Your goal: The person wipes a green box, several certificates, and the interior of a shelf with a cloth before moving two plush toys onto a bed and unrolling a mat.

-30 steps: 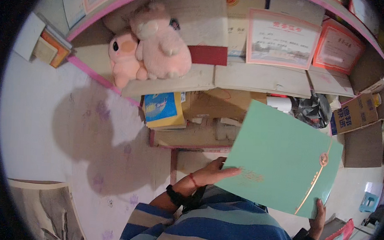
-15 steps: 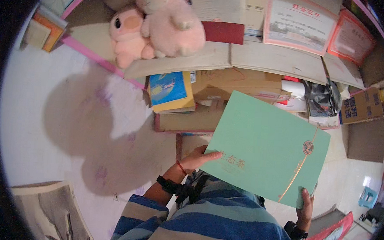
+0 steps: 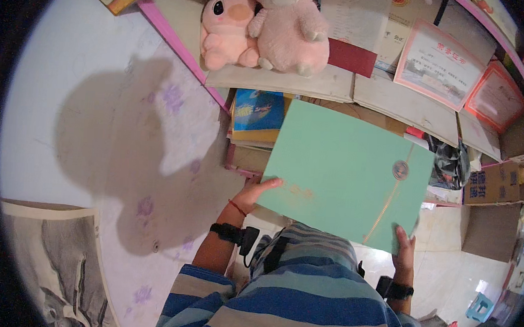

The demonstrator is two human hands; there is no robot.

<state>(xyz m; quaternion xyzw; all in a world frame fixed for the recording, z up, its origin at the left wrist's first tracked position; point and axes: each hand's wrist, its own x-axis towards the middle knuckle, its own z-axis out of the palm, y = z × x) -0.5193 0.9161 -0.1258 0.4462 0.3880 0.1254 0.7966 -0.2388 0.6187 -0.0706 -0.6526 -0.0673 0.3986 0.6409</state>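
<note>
A large flat mint-green box (image 3: 338, 173) with a gold stripe and a round emblem is held up in front of my body, slightly tilted. My left hand (image 3: 259, 193) grips its lower left corner, the thumb lying on the top face and the fingers hidden beneath. At the lower right corner, my right hand (image 3: 404, 245) grips the edge with its thumb on top. Dark straps circle both wrists. Behind the box's far edge is a shelf with a blue and yellow book (image 3: 257, 111) on a stack, partly covered by the box.
On the upper shelf board (image 3: 395, 105) sit two pink plush toys (image 3: 292, 32), beside red-bordered certificates (image 3: 439, 63). A black plastic bag (image 3: 451, 164) and a cardboard box (image 3: 492, 184) stand to the right. A blue stool (image 3: 479, 306) is on the floor; a grey drawing (image 3: 61, 265) hangs at lower left.
The green box and both hands have shifted a little left and up in the view. My view has turned, so the shelf and plush toys appear farther right.
</note>
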